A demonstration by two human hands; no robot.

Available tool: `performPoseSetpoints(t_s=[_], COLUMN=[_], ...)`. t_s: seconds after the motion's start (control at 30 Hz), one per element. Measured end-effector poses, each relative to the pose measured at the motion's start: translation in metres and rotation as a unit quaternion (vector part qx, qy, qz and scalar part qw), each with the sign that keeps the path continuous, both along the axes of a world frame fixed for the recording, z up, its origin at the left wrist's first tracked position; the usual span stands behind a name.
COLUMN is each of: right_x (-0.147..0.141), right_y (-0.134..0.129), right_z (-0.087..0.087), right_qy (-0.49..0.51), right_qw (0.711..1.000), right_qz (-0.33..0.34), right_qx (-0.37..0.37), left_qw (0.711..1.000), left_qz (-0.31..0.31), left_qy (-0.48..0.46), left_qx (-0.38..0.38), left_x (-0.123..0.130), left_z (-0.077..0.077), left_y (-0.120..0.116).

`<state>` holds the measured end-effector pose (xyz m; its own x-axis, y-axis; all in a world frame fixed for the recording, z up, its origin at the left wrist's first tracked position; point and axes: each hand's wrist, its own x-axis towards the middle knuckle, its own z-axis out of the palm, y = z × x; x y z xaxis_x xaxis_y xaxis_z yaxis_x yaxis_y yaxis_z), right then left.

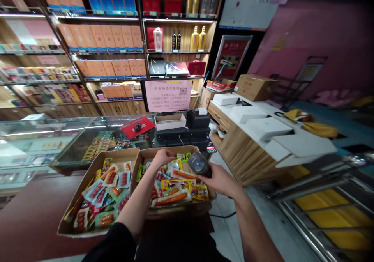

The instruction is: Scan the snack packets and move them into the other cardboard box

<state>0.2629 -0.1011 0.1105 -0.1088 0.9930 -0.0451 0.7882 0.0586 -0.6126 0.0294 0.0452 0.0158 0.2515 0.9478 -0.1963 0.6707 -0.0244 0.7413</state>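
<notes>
My right hand (219, 179) grips a dark barcode scanner (200, 163) with a small blue light on its head, held above the right edge of a cardboard box (146, 214). Inside that box lie sealed sausage packets (173, 198) and yellow snack packets (198, 192), loosely piled. Over the far side of the same box, my left hand (164, 157) reaches down among the packets with its fingers curled; their tips and whatever they pinch are hard to make out. A second cardboard box (64, 211) of similar packets stands against it on the left, partly behind my left forearm.
Behind the boxes are a monitor bearing a pink sign (168, 95), a black printer (198, 118) and a white open box (170, 122). A glass counter (70, 137) with a red card (137, 127) extends left. White counter (264, 117) and metal railing (315, 203) stand right.
</notes>
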Motion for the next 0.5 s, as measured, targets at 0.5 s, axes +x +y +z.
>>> performPoseSetpoints(t_s=[0.5], right_x=[-0.001], right_y=[0.0], right_z=[-0.001], right_qy=[-0.016], right_qw=[1.0], right_qz=[-0.014], right_qx=[-0.007], left_qw=[0.979], left_qz=[0.093], left_qy=[-0.154], left_qx=[-0.097], left_x=[-0.013], left_z=[-0.025], left_y=[0.014])
